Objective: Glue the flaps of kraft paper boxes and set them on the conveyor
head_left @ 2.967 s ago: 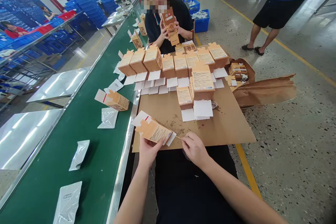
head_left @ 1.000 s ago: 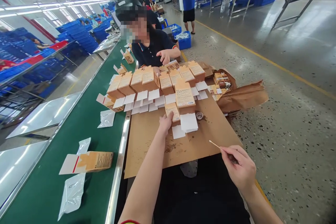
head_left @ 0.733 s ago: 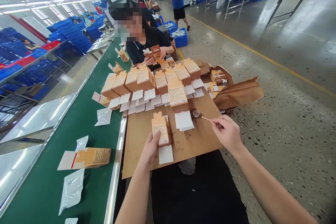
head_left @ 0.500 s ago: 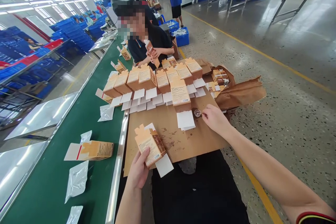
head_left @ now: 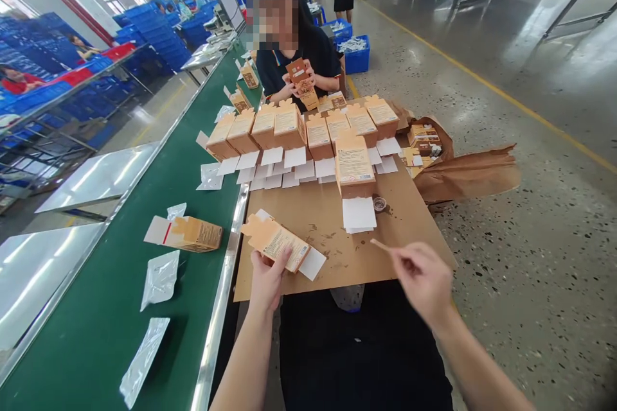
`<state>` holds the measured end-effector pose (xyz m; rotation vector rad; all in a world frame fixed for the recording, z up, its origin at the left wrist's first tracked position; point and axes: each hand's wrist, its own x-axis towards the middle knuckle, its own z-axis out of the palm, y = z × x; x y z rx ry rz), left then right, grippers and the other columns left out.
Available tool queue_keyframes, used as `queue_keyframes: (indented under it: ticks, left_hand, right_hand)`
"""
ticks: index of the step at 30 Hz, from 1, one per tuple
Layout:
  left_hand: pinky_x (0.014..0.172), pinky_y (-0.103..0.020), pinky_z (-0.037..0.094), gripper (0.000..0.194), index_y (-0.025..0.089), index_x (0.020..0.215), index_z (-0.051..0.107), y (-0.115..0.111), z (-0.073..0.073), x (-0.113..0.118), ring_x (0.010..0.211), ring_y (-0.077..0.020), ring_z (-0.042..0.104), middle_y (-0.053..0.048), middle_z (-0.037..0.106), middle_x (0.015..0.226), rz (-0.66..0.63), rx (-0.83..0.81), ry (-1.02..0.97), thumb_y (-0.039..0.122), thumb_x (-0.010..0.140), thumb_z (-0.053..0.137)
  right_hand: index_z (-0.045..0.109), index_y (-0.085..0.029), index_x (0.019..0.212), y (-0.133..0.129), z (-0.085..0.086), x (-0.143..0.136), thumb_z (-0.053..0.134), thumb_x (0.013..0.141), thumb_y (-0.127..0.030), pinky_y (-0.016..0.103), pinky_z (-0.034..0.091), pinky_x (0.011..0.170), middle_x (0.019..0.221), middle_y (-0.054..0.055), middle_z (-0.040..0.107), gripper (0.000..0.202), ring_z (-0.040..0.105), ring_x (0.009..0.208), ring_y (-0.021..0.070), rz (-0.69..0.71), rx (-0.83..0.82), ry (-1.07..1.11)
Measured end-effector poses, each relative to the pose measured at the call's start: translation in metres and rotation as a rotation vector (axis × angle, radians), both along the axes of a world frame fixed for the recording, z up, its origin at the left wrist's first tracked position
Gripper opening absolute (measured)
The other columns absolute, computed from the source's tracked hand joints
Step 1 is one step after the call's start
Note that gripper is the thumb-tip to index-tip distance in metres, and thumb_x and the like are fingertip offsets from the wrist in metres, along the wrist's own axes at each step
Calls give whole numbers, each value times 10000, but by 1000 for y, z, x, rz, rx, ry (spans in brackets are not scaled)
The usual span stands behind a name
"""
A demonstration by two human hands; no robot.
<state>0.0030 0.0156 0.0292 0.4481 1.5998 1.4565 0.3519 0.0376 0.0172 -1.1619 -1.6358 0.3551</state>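
Observation:
My left hand is closed on a small orange-brown carton, tilted above the near left of a cardboard sheet, with white flaps out. To the right, my right hand pinches a thin pale stick whose tip points left over the sheet. A small round clear dish with something dark in it stands near the sheet's right side. Beside it is an upright carton with its white flaps hanging toward me. Dark smears mark the sheet.
Rows of cartons line the sheet's far side. On the left, a green conveyor bears a carton and silver pouches. A person opposite holds a brown carton. Brown paper wraps more cartons at the right.
My right hand has drawn back from the dish toward me, bringing the stick. The carton in my left hand has turned to lie flatter. The view has shifted, and items on the conveyor sit elsewhere.

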Motion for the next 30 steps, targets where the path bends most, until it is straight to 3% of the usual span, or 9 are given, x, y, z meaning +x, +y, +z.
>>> queue_keyframes:
  ticks: [4, 6, 9, 12, 16, 20, 23, 30]
  left_hand:
    - [1091, -546, 736, 840, 294, 1202, 527, 9, -4, 7, 1238, -330, 866, -137, 833, 1345, 55, -27, 4, 327, 683, 1188]
    - [1088, -537, 735, 863, 300, 1215, 514, 11, -7, 8, 1211, -313, 867, -121, 829, 1328, 41, -17, 10, 313, 680, 1190]
    - [1102, -545, 724, 877, 302, 1236, 511, 10, -13, 7, 1231, -316, 860, -119, 819, 1335, 5, -5, 11, 348, 685, 1191]
    - [1127, -545, 707, 870, 308, 1240, 506, 7, -19, 7, 1272, -323, 847, -117, 806, 1340, -2, 1, 28, 394, 698, 1181]
    - [1080, -525, 717, 909, 316, 1258, 492, 2, -27, 10, 1278, -336, 836, -112, 785, 1340, -10, 25, 121, 478, 674, 1169]
    - [1062, -525, 719, 1023, 315, 1297, 477, -4, -34, 24, 1296, -361, 819, -112, 742, 1349, 16, 108, 276, 558, 584, 1168]
    - [1106, -536, 698, 1029, 313, 1338, 462, -13, -36, 35, 1337, -361, 799, -125, 701, 1402, -7, 146, 417, 568, 615, 1148]
    - [1004, -560, 695, 928, 326, 1335, 479, -35, -43, 45, 1156, -361, 819, -80, 725, 1252, -75, 39, 668, 564, 695, 1107]
  right_hand:
    - [849, -239, 984, -34, -22, -74, 658, 1118, -124, 264, 623, 623, 829, 14, 727, 260, 710, 694, 152, 219, -57, 16]
    - [824, -248, 970, -33, -32, -103, 611, 1121, -102, 274, 629, 662, 825, 11, 693, 300, 699, 723, 161, 265, -28, -9]
    - [765, -251, 891, -25, -45, -120, 579, 1100, -66, 286, 599, 654, 819, 8, 640, 336, 644, 717, 169, 300, 10, -73]
    - [742, -253, 861, -18, -54, -116, 586, 1083, -47, 297, 598, 671, 830, 13, 631, 341, 634, 736, 182, 325, -13, -116]
    - [810, -257, 956, -13, -56, -105, 598, 1117, -90, 299, 620, 685, 833, 17, 660, 315, 662, 745, 185, 274, -20, -104]
    - [844, -250, 1038, -17, -45, -90, 620, 1148, -130, 267, 606, 648, 830, 2, 674, 276, 667, 690, 152, 233, -36, 8]
    - [846, -246, 1029, -24, -34, -71, 658, 1129, -124, 261, 590, 621, 832, -7, 683, 246, 654, 655, 137, 161, -30, 81]
    - [853, -257, 965, -42, -23, -36, 727, 1098, -143, 265, 593, 578, 774, -15, 677, 215, 625, 601, 137, 49, -69, 100]
